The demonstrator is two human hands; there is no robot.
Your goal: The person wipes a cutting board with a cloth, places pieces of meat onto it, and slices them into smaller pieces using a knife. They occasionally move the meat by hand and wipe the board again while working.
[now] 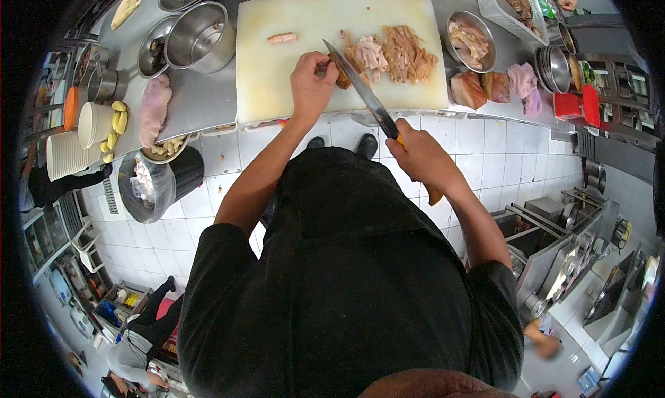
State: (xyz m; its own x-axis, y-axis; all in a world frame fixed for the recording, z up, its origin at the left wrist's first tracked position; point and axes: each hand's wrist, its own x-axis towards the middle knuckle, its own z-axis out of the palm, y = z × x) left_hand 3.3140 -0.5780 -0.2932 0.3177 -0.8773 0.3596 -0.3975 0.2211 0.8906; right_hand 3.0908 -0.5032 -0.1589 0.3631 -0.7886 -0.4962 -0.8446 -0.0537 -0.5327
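Observation:
My right hand (421,155) is wrapped round the handle of a long kitchen knife (372,101). Its blade slants up and left over the white cutting board (277,86), with the tip near the fingers of my other hand. My left hand (310,86) is closed, its curled fingers on a browned piece of meat (342,79) beside the blade; the fingers partly hide this piece. To the right of the blade lie pale meat slices (370,54) and a larger pile of brown sliced meat (409,55). A small pale meat strip (282,38) rests alone at the board's upper left.
Left of the board stand a deep steel pot (201,41) and a pink slab of raw meat (154,107). On the right are a bowl of meat strips (471,41), browned meat blocks (469,91) and a white basket (495,6). A lined bin (156,183) stands below left.

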